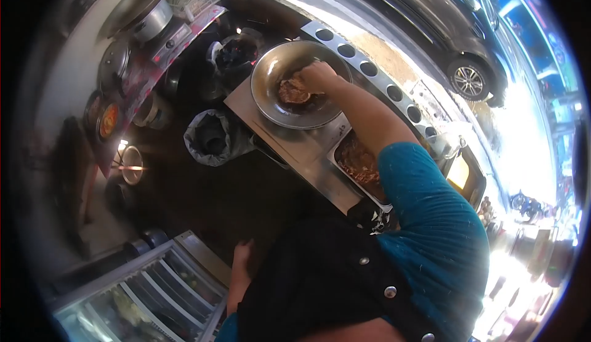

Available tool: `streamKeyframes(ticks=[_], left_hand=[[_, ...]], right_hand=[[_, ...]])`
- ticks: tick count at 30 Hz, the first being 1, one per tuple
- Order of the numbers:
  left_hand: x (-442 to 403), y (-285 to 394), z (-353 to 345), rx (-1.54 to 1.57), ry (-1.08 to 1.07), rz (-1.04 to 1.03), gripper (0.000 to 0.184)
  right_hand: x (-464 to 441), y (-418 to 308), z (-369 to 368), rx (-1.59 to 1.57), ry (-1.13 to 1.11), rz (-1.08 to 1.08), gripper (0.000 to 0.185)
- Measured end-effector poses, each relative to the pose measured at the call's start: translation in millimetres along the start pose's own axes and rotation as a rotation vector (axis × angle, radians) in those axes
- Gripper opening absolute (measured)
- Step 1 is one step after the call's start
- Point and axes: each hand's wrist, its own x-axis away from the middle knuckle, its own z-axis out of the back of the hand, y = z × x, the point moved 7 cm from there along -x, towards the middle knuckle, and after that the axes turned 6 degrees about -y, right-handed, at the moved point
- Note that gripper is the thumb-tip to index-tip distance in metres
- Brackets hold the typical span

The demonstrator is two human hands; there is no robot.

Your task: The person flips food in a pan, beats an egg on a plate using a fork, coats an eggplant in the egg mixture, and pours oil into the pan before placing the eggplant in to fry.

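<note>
My right hand (319, 77) reaches into a wide metal bowl (266, 109) on the steel counter. Its fingers are closed on a piece of browned, sauce-coated meat (295, 91), whose lower edge lies near the bowl's bottom. Dark liquid shows around the meat. Under my right forearm stands a rectangular tray (333, 155) of dark reddish-brown food, partly covered by the arm. My left hand (243, 253) hangs low beside my body, near the glass case; its fingers are too dim and small to make out.
A lined bin (212, 139) stands left of the counter (295, 144). Behind it are glowing coals (237, 51). A large pot (151, 22) and a pan of orange food (109, 120) sit on the left-hand table. A glass case (154, 293) is at lower left. Outside is a parked car (418, 22).
</note>
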Motion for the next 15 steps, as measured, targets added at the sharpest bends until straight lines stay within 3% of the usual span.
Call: streamKeyframes(ticks=[3,9,15], left_hand=[[-27,44,34,-0.028,0.104,-0.039,0.058],[-27,100,63,0.115,0.137,-0.193,0.059],[-46,49,41,-0.011,0.048,-0.016,0.065]], right_hand=[[-33,6,11,-0.001,0.073,0.110,0.021],[-29,3,45,-0.055,0.049,0.078,0.025],[-4,9,28,-0.102,0.061,0.019,0.033]])
